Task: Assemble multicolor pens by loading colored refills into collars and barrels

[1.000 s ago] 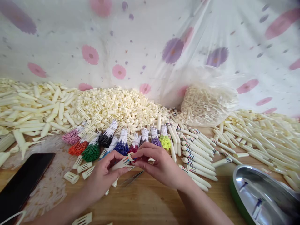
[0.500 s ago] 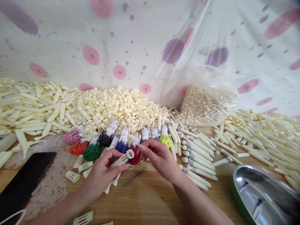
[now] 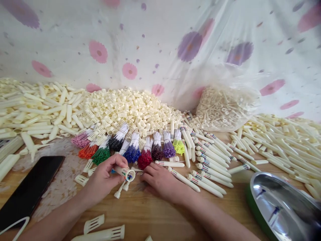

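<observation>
In my left hand (image 3: 106,175) is a cream slotted multicolour pen barrel (image 3: 122,172), its open round end turned to me with blue and other small coloured pieces inside. My right hand (image 3: 160,180) rests palm down on the wooden table just right of the barrel. Its fingers are curled under and the tips are hidden; a faint grey blur shows beside them. Behind the hands stand tied bundles of refills with coloured ends, among them a red bundle (image 3: 145,154), a blue bundle (image 3: 132,149) and a green bundle (image 3: 101,152).
Slotted cream sleeves (image 3: 130,107) are heaped at the back. Rows of pens (image 3: 213,167) lie right, near a metal tray (image 3: 265,207). A plastic bag of parts (image 3: 225,107) leans on the curtain. A black phone (image 3: 32,190) lies left among clear pieces.
My right hand has dropped from beside the barrel's end down to the table, where tweezers lay. My left hand still holds the barrel, its open end now turned more towards me.
</observation>
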Motion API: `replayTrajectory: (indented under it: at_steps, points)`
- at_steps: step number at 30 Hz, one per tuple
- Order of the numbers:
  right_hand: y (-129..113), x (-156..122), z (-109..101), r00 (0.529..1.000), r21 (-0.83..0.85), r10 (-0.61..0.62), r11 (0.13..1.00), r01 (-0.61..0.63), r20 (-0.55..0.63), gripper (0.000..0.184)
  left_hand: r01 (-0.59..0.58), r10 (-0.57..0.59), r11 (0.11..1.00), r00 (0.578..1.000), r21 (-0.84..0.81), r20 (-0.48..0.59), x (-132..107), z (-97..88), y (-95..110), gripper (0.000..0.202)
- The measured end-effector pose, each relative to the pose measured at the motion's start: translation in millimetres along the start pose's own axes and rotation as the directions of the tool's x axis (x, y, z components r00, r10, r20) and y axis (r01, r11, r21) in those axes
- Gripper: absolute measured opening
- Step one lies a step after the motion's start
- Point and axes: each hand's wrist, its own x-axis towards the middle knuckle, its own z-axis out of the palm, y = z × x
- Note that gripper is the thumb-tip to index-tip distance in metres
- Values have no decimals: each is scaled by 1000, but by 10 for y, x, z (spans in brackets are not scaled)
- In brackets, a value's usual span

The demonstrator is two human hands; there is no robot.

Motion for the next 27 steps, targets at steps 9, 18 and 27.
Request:
replayTrajectory:
  at_steps: [9,18,27]
  points:
    - [119,-214,-195,977,254,135,963,-90,-162,12,55,-57,998,997,-27,-54,-88,20,-117,20]
    - [-186,-249,-381,832,252,184,966,-55,-524,18,56,-43,995,989,88,-144,-127,112,-111,12]
    - [-324,-214,-315,853,97,183,983,-155,-489,22,-16,59,978,977,209,-204,-139,155,-119,11]
